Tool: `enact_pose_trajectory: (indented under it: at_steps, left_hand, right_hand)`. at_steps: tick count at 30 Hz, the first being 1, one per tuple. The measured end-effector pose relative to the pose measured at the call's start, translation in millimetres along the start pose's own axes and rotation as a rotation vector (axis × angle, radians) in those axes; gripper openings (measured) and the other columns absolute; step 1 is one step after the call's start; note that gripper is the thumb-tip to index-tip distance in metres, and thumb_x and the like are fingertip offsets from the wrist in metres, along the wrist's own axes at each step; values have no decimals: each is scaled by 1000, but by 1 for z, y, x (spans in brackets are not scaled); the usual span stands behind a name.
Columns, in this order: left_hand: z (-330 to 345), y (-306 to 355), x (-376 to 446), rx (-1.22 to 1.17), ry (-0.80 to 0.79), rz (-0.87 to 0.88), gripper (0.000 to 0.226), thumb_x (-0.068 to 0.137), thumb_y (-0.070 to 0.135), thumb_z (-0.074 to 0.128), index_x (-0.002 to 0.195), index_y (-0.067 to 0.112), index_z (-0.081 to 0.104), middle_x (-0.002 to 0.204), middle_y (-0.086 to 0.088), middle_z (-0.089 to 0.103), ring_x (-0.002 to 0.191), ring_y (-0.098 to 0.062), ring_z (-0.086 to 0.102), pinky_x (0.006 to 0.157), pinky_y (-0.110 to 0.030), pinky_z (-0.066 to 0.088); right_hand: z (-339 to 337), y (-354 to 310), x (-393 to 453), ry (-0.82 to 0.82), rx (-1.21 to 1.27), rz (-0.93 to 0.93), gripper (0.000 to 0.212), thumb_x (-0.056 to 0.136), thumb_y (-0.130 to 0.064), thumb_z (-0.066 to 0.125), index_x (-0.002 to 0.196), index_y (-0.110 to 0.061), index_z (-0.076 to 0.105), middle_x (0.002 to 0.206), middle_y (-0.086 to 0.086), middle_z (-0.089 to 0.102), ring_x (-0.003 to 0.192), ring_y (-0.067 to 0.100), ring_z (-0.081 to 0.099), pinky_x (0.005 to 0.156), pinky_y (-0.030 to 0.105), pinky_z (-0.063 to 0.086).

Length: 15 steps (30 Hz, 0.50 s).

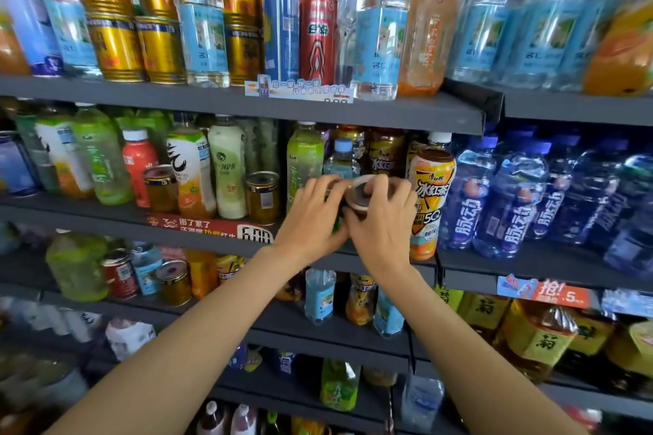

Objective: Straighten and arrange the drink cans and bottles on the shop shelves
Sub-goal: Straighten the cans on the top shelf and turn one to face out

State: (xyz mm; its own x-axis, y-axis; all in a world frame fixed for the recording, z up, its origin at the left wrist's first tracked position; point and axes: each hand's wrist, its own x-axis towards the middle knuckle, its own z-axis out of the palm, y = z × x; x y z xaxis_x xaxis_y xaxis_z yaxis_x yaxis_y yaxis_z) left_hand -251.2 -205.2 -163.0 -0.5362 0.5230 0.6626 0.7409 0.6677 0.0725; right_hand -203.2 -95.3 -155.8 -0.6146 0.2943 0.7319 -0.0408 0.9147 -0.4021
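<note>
Both my hands meet at the front edge of the second shelf (pixel 106 219). My right hand (pixel 380 222) wraps a can (pixel 360 191) whose round silver top shows between my fingers. My left hand (pixel 312 217) presses against the left side of that can, and a bit of green shows between my palms. An orange iced tea bottle (pixel 429 201) stands just right of the can. Behind my hands stand a green tea bottle (pixel 304 159) and a small water bottle (pixel 342 159).
Gold cans (pixel 263 196) and mixed bottles fill the second shelf to the left; blue bottles (pixel 509 201) crowd the right bay. The top shelf (pixel 388 109) carries gold cans, a red can (pixel 317 35) and water bottles. Lower shelves hold more drinks.
</note>
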Motion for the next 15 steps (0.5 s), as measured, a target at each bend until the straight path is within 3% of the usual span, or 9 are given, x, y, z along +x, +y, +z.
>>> enact_pose_trajectory:
  at_steps: [2, 6, 11, 15]
  left_hand:
    - [-12, 0, -2, -202, 33, -39, 69, 77, 41, 47, 137, 9, 35, 129, -6, 46, 120, -21, 42, 102, -36, 37]
    - [-57, -10, -4, -489, 235, -65, 69, 77, 34, 59, 137, 14, 31, 130, -2, 46, 121, -13, 46, 103, -25, 38]
    - [-124, -53, -16, -438, 353, -81, 74, 73, 38, 63, 136, 21, 27, 130, 5, 41, 119, -1, 42, 99, -8, 33]
    - [-169, -102, -25, -371, 453, -147, 89, 72, 19, 77, 142, 18, 21, 131, 9, 31, 113, 15, 30, 91, 5, 27]
  right_hand:
    - [-14, -20, 8, 143, 102, -64, 44, 68, -27, 76, 99, -7, 52, 102, 16, 49, 92, 32, 47, 76, 40, 42]
    - [-30, -71, 23, 247, 254, -175, 49, 66, -30, 77, 103, -12, 51, 102, 12, 48, 95, 24, 42, 78, 36, 40]
    - [-17, -143, 35, 299, 468, -290, 47, 68, -27, 76, 105, -9, 52, 102, 13, 48, 96, 19, 39, 80, 40, 45]
    - [2, -210, 53, 353, 557, -386, 43, 72, -33, 74, 97, -4, 54, 99, 16, 49, 94, 28, 47, 78, 42, 47]
